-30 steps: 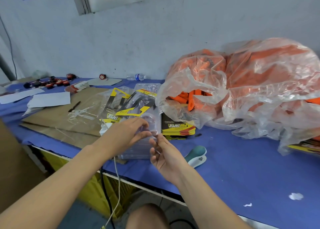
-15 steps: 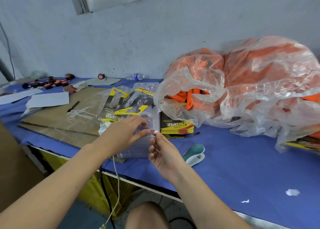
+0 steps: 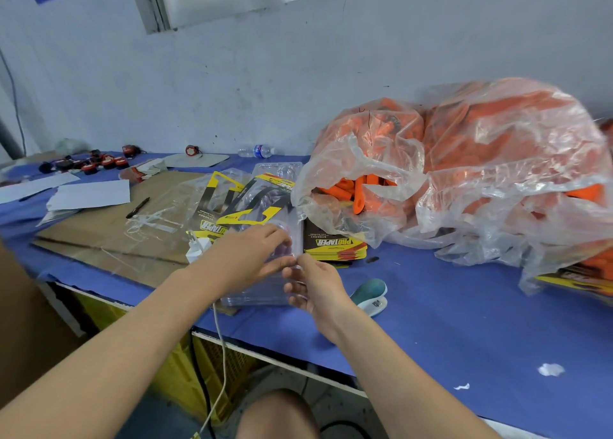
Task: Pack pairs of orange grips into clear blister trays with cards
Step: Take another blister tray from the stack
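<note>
Left hand (image 3: 248, 259) grips clear blister tray (image 3: 258, 294) top; right hand (image 3: 315, 286) pinches its edge; orange grips (image 3: 360, 191) beyond right hand.

Glossy clear plastic tray (image 3: 262, 289), matt blue cloth table (image 3: 464, 312).

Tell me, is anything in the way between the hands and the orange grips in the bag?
Nothing tall. The left hand and right hand hold the clear blister tray. Only the flat card stack lies before the bag, whose mouth gapes open, orange grips showing.
</note>
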A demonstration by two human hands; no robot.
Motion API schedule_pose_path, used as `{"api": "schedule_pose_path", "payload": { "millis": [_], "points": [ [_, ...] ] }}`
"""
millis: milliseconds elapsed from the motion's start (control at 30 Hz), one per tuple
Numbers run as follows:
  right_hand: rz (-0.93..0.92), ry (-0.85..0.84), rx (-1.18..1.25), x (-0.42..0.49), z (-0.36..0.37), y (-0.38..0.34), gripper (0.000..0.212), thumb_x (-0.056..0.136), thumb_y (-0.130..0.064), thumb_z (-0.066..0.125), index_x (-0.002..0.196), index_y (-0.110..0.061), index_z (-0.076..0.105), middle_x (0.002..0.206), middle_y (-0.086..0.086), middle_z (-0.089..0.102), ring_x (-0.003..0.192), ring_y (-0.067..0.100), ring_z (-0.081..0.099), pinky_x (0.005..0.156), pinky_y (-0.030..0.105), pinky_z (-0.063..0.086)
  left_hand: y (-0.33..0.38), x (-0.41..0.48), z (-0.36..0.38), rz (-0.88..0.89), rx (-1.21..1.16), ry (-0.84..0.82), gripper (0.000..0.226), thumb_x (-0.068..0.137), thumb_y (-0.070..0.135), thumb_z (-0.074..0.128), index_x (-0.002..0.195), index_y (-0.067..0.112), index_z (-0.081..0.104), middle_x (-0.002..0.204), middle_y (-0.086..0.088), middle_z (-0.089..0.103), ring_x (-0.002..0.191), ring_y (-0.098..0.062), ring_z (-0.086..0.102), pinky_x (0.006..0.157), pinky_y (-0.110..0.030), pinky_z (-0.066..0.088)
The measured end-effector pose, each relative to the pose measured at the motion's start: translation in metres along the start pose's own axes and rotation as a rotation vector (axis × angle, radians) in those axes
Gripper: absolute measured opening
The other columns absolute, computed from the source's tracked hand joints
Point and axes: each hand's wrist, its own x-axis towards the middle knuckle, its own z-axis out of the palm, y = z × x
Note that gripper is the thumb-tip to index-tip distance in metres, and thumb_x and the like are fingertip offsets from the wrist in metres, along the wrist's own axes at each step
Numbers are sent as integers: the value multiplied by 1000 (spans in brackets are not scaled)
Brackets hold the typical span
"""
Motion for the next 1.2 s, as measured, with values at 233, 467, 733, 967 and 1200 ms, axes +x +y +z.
{"api": "schedule_pose_path", "payload": {
  "millis": [233, 467, 733, 967, 1200],
  "points": [
    [-62, 0, -57, -3, -5, -1, 24, 96, -14, 51, 77, -16, 66, 64, -3, 59, 50, 11, 50, 45, 21, 41, 2, 6, -13, 56, 36, -42, 42, 95, 61, 26, 120, 34, 47, 116, 16, 53, 96, -11, 61, 68, -31, 49],
    [-56, 22, -110, -2, -7, -2, 25, 96, -18, 52, 74, -16, 65, 61, -3, 56, 48, 12, 48, 45, 22, 40, 20, 1, -12, 246, 449, 46, 31, 91, 20, 64, 121, 18, 56, 107, -3, 62, 86, -18, 66, 48, -30, 43],
    [-16, 54, -118, -5, -3, -5, 14, 93, -17, 57, 86, -13, 68, 58, -4, 59, 47, 14, 51, 46, 23, 42, -2, 8, -28, -70, 259, 294, 28, 78, 6, 79, 102, 17, 68, 82, -1, 71, 65, -25, 67, 44, -31, 46],
    [35, 43, -132, -3, -6, -10, 13, 95, -15, 57, 89, -11, 68, 62, -1, 60, 47, 15, 51, 48, 25, 44, -25, 31, -82, -337, 151, 681, 5, 92, 7, 63, 92, 10, 67, 55, -13, 60, 39, -31, 49, 51, -20, 22],
    [-188, 248, -442, -1, -9, -35, 16, 97, -27, 44, 98, -19, 58, 86, 2, 62, 73, 22, 61, 61, 31, 44, -43, 29, -130, -330, 144, 862, 28, 102, 32, 48, 102, 15, 70, 76, -19, 70, 67, -44, 63, 57, -40, 40]
  ]
}}
